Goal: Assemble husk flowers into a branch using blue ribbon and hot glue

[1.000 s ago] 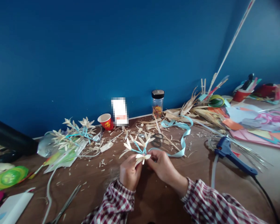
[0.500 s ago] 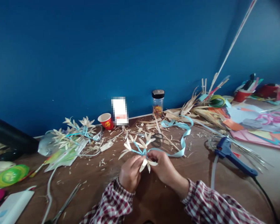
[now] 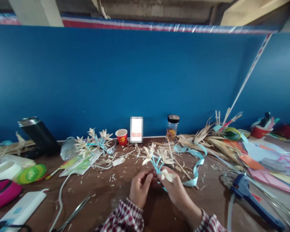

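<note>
A small spray of pale husk flowers with blue-wrapped stems [image 3: 156, 162] stands tilted over the table. My right hand [image 3: 176, 188] is closed round its stems, and one bloom rests over the thumb side. My left hand [image 3: 140, 187] is beside it with thumb and fingers pinched together close to the stem; what lies between them is too small to make out. A bit of light blue shows just under my right fingers. A similar finished-looking spray of flowers [image 3: 94, 141] lies farther back on the left.
Light blue ribbon [image 3: 195, 172] curls right of my hands, with a blue glue gun [image 3: 252, 199] beyond. Behind stand a red paper cup [image 3: 121, 138] and a lidded jar [image 3: 172, 127]. Scissors [image 3: 74, 212], a white cable [image 3: 60, 196] and a dark flask [image 3: 40, 137] are left.
The view has tilted upward, so the wall top shows. My left hand has come slightly away from the blooms, and the spray now leans in my right hand.
</note>
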`<state>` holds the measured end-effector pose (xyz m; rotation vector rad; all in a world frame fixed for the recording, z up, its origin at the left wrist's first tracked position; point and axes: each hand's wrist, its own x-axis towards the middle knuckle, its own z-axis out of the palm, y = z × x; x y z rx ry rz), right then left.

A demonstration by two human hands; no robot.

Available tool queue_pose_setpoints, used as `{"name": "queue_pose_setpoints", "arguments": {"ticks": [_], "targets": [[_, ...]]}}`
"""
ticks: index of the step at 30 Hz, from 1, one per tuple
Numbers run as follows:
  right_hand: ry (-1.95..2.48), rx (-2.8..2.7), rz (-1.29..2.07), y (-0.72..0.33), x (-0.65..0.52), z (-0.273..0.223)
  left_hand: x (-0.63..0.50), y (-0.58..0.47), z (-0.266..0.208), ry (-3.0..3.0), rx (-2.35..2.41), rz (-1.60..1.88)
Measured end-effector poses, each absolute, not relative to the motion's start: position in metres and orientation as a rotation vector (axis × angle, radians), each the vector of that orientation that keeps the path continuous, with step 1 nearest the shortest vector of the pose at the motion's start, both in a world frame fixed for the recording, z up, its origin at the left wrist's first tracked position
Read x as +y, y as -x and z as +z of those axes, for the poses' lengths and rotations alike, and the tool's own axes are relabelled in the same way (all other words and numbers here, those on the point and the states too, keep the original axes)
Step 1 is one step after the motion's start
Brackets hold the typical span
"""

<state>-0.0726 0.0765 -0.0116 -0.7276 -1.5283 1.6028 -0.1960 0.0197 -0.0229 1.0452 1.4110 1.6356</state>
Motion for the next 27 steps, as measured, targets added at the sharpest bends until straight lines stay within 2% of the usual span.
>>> {"name": "queue_pose_setpoints", "arguments": {"ticks": [4,10,23,27], "targets": [[0.717,-1.580,1.515,0.073,0.072,-0.009,0.022,0.196,-0.021,-0.840,1.260,1.620],[0.678,-1.690,1.442,0.073,0.069,-0.012,0.024,0.199,-0.022,-0.885,1.139,1.711],[0.727,-1.713,1.370,0.073,0.069,-0.010,0.021,0.199,-0.028,-0.775,1.252,1.641],[0.865,-1.698,1.278,0.070,0.073,-0.013,0.014,0.195,-0.024,-1.052,1.446,1.670]]}}
